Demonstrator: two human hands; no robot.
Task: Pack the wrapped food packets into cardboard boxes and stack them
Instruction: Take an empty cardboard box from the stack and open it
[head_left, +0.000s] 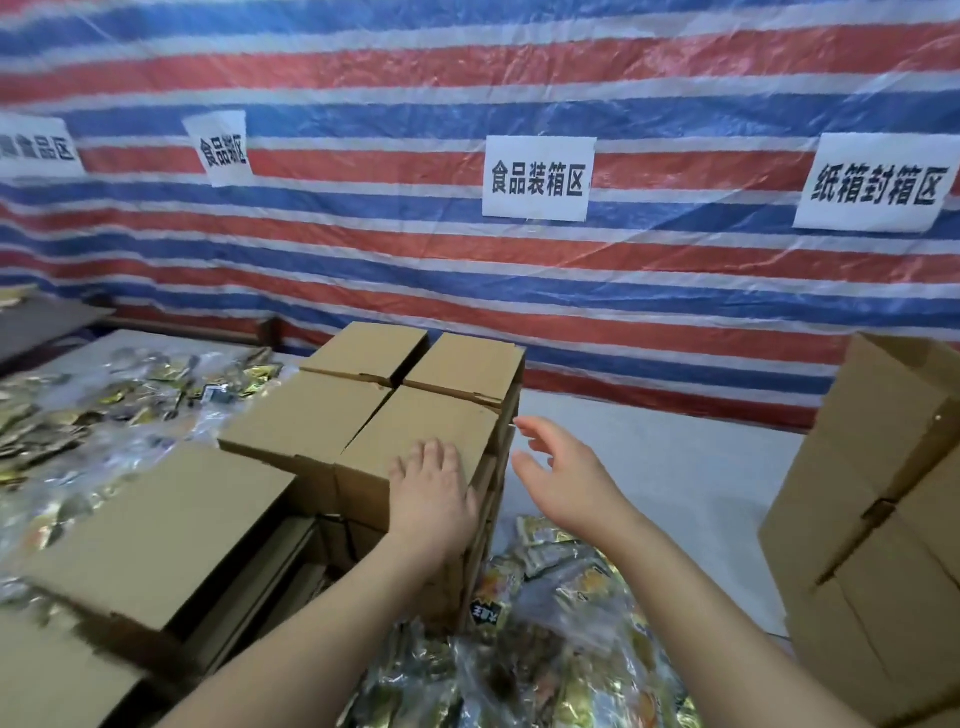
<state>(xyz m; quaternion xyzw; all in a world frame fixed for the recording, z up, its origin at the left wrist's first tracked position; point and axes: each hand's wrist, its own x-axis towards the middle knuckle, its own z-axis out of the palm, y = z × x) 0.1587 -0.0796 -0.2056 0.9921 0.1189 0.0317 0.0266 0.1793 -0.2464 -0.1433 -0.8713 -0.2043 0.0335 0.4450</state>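
One head-worn wide-angle view looks forward and slightly down. It sits close above the stacked boxes (415, 415), facing the striped tarp wall (467, 78).

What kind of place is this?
Probably a makeshift food-packing workshop: paper zone signs hang on a striped tarp wall, closed cardboard boxes are stacked up, and wrapped food packets lie in heaps.

Lighting: even, fairly bright, diffuse; source not visible. Shadows soft, darkest in the gap beneath the cardboard boxes (415, 415) at lower left. Clear plastic sheet over the striped tarp (467, 78) shows pale streaky glare. Wide-angle distortion: stripes bow, paper signs (537, 178) tilt toward the edges. Focus soft overall; food packets (545, 649) at bottom smeared, right hand (566, 483) slightly motion-blurred. Colours a little washed.
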